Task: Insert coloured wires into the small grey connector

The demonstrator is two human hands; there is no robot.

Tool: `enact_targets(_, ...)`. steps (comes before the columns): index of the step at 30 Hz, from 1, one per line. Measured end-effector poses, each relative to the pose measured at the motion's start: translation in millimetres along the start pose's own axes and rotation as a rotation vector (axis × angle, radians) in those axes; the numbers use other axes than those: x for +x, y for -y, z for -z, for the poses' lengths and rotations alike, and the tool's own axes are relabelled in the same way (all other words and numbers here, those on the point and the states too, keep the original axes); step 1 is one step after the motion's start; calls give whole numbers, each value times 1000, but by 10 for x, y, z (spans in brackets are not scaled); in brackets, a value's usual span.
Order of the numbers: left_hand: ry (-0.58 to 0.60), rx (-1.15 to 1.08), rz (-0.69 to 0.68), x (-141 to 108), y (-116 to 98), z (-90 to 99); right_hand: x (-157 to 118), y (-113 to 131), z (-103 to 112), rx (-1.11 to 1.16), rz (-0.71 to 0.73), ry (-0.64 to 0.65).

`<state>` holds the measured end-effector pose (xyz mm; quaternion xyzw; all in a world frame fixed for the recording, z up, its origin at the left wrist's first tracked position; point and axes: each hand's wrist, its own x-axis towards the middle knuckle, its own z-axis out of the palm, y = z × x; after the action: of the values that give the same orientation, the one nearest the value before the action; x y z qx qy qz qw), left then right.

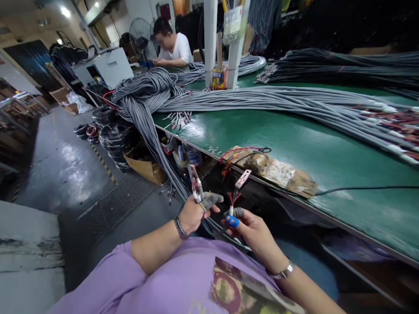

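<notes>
My left hand (pixel 195 213) is closed around a small bundle of cable ends (pixel 196 183) with white sleeves and reddish wires, which stick up above the fist. Its grey-covered finger points across to the right. My right hand (pixel 243 224), with blue wrap on the thumb, pinches one cable end (pixel 231 209) just below its white sleeve. Red, black and other thin wires fan out upward from that sleeve. Close above them, at the bench edge, sits a pale pink block (pixel 243 179). Grey cables (pixel 167 159) hang from the bench down toward my lap.
A green bench (pixel 211 129) carries a long bundle of grey cables (pixel 254 101) and a taped cardboard piece (pixel 282 174) with a black cord. Dark cables (pixel 358 68) lie at the back right. A co-worker (pixel 175 49) sits beyond; a cardboard box (pixel 146 165) stands below.
</notes>
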<state>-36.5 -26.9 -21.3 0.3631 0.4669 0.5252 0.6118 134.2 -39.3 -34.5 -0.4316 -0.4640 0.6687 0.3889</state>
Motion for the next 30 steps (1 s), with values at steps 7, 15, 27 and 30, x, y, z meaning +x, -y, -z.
enact_targets(7,142,44,6,-25,2,-167,57,-65,-58,34,-41,-31)
enact_targets(15,381,86,190,93,-105,-100,45,3,-24,40,-16,196)
enact_targets(27,381,40,201,201,-53,-112,164,-111,12,234,-190,281)
enact_targets(30,223,95,47,212,-67,-136,182,-31,90,79,-172,122)
